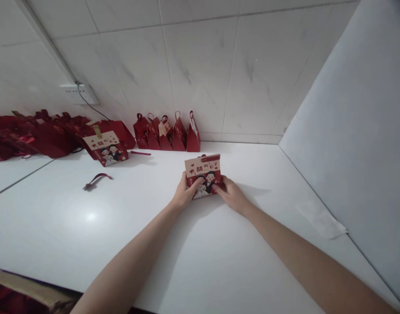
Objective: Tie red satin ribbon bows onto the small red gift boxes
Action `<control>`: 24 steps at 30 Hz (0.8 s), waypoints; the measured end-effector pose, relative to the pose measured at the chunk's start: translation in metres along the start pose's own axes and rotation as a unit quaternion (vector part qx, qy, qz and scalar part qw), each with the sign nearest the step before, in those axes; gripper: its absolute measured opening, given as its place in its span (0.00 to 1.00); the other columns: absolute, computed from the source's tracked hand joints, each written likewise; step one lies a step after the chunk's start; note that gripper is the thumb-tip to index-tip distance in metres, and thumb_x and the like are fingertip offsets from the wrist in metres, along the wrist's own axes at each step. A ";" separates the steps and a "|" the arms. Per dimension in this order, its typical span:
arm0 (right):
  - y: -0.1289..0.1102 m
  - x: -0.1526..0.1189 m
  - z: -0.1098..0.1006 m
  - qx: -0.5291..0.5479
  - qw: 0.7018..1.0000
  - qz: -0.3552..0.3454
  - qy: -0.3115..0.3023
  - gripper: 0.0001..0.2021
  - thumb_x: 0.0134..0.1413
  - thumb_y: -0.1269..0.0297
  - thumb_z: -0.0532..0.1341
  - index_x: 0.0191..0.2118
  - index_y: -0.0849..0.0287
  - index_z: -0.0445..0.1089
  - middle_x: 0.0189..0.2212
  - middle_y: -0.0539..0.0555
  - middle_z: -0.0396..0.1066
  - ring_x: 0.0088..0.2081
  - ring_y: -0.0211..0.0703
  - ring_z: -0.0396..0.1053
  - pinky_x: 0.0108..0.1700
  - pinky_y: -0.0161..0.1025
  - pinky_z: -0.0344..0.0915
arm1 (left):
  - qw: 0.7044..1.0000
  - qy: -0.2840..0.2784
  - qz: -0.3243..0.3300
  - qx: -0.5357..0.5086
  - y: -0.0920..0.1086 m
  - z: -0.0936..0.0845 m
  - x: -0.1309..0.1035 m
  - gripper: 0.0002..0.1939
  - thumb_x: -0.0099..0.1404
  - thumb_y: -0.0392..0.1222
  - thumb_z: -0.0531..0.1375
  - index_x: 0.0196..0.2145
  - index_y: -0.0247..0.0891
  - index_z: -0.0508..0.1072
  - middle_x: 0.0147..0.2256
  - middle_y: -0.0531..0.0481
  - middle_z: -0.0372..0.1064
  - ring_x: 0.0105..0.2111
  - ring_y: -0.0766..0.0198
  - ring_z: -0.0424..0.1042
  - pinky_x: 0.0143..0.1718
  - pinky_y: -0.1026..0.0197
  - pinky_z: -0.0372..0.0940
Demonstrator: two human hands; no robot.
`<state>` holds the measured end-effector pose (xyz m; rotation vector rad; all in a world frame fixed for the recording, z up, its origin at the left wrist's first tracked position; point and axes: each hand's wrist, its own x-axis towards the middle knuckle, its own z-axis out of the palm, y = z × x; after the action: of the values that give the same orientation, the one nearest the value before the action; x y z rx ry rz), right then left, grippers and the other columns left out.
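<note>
Between my hands is a red and cream gift box [204, 168] with a cartoon bride and groom on its front. My left hand [186, 189] grips its left side, thumb across the front. On the right side my right hand [230, 192] holds it the same way. My other fingers are hidden behind the box. A dark red loop shows at its top edge. Behind it, against the wall, stands a row of several red boxes with loops [173, 135]. A similar gift box [111, 150] rests at the left, tilted back against a larger red one.
Many red boxes [46, 135] crowd the table's left back. A loose red ribbon [98, 178] and another strip [141, 153] lie on the white table [147, 183]. A power strip [78, 93] hangs on the wall. A grey panel [360, 131] borders the right; a cardboard edge [29, 285] shows lower left.
</note>
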<state>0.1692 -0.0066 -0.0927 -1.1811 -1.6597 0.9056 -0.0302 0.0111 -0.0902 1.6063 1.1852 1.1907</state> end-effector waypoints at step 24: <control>-0.002 -0.014 0.013 0.123 0.992 0.004 -0.025 0.22 0.64 0.48 0.54 0.54 0.57 0.66 0.54 0.59 0.71 0.56 0.53 0.68 0.60 0.50 0.63 | 0.989 -0.068 -0.067 -0.113 0.003 -0.021 0.009 0.32 0.68 0.63 0.51 0.54 0.34 0.72 0.48 0.41 0.76 0.53 0.48 0.72 0.51 0.52 0.70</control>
<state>0.1583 -0.0219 -0.0985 -1.0050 -1.5324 1.1192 -0.0493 0.0208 -0.0805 1.3941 1.0157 1.0695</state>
